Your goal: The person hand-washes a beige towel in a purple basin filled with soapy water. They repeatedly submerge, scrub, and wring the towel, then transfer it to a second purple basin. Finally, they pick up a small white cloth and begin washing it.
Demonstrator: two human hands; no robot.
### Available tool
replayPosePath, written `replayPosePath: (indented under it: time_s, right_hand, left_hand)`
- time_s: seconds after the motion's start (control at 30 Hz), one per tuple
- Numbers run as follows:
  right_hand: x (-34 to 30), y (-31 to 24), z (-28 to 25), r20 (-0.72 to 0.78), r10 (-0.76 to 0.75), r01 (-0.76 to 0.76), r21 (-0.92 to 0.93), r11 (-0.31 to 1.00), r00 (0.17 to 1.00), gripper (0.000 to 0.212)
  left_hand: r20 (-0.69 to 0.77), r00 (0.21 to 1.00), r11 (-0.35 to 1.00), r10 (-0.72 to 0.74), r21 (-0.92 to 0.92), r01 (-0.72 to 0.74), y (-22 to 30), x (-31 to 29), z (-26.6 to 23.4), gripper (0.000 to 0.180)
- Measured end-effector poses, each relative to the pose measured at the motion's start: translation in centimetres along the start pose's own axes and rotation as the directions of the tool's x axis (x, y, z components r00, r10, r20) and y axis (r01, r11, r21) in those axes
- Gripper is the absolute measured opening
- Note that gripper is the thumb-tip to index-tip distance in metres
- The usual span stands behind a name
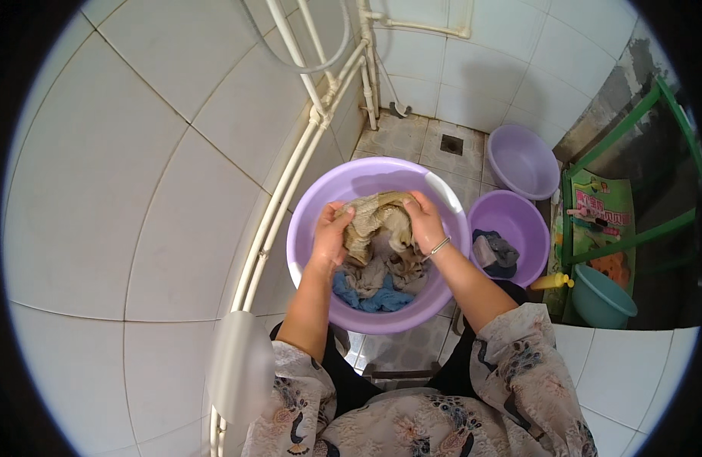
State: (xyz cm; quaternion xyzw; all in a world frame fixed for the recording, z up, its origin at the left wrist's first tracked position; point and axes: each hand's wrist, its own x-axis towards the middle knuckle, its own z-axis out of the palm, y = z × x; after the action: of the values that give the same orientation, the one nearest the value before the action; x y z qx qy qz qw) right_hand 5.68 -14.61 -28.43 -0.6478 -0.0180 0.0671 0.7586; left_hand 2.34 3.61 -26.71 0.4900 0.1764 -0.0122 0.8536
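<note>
Between my two hands a wet tan garment (366,228) is stretched over a large light-purple basin (305,190). My left hand (332,232) is closed on the garment's left edge, and my right hand (425,221), with a bracelet at the wrist, grips its upper right edge. The lower folds hang down into the basin. Below them lie a greyish-beige cloth (367,276) and a blue cloth (381,297), bunched together near the basin's front. What kind of garment I hold is not clear.
At right, a smaller purple basin (530,228) holds dark and grey clothes (495,255). Behind it leans another purple basin (522,156). A yellow bottle (553,281), a teal basin (606,297) and a green metal frame (625,247) stand further right. White pipes (290,175) run along the left wall.
</note>
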Motion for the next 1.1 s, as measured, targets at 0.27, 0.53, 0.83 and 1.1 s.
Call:
replayPosePath:
  time_s: [0.27, 0.53, 0.83, 1.1]
  right_hand:
    - [-0.6, 1.0, 5.3, 0.099, -0.113, 0.15, -0.686, 0.712, 0.989, 0.029]
    - [-4.2, -0.4, 7.0, 0.326, -0.343, 0.473, -0.571, 0.671, 0.881, 0.026]
    - [1.9, -0.2, -0.5, 0.305, 0.228, -0.169, -0.206, 0.964, 0.925, 0.037]
    - [0.7, 0.1, -1.0, 0.254, 0.083, -0.042, -0.164, 0.986, 0.964, 0.029]
  left_hand:
    - [-0.141, 0.985, 0.994, -0.104, 0.027, 0.109, -7.1, 0.3, 1.6, 0.043]
    - [-0.255, 0.92, 0.917, -0.296, 0.194, 0.349, -2.4, 0.5, 0.6, 0.05]
    - [0.194, 0.975, 0.982, -0.11, -0.128, 0.136, 1.7, -0.6, -1.7, 0.036]
    - [-0.035, 0.97, 0.965, -0.24, -0.121, 0.234, 0.1, 0.1, -1.0, 0.026]
